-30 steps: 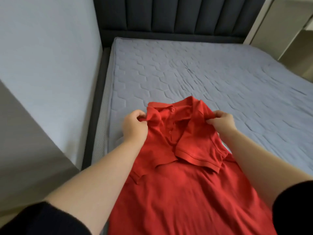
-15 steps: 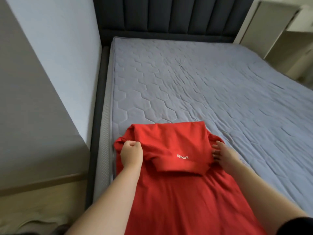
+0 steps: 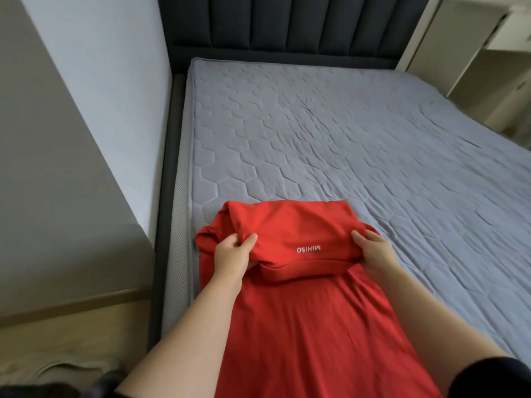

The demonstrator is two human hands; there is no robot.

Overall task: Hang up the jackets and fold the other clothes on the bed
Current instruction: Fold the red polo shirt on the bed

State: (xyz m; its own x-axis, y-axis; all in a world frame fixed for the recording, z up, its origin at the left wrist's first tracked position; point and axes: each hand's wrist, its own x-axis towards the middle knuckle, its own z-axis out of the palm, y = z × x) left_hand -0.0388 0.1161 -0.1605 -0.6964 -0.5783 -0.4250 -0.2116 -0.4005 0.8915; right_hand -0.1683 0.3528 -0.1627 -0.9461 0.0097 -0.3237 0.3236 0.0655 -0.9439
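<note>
A red polo shirt (image 3: 293,326) lies lengthwise on the near left part of the grey quilted mattress (image 3: 344,133). Its top part is folded back toward me, showing white upside-down lettering. My left hand (image 3: 232,254) grips the folded layer at its left edge, thumb on top and fingers underneath. My right hand (image 3: 375,249) holds the right edge of the same fold, fingers tucked under the cloth. The collar and buttons are hidden under the fold.
A dark padded headboard (image 3: 287,24) stands at the far end. A pale wall (image 3: 109,96) and a dark bed frame (image 3: 163,211) run along the left. Cream furniture (image 3: 474,53) stands at the far right. The wooden floor (image 3: 71,340) shows at lower left.
The shirt's top, collar up a second ago, has been flipped toward me onto the body. Both hands have since shifted to grip the folded layer's side edges.
</note>
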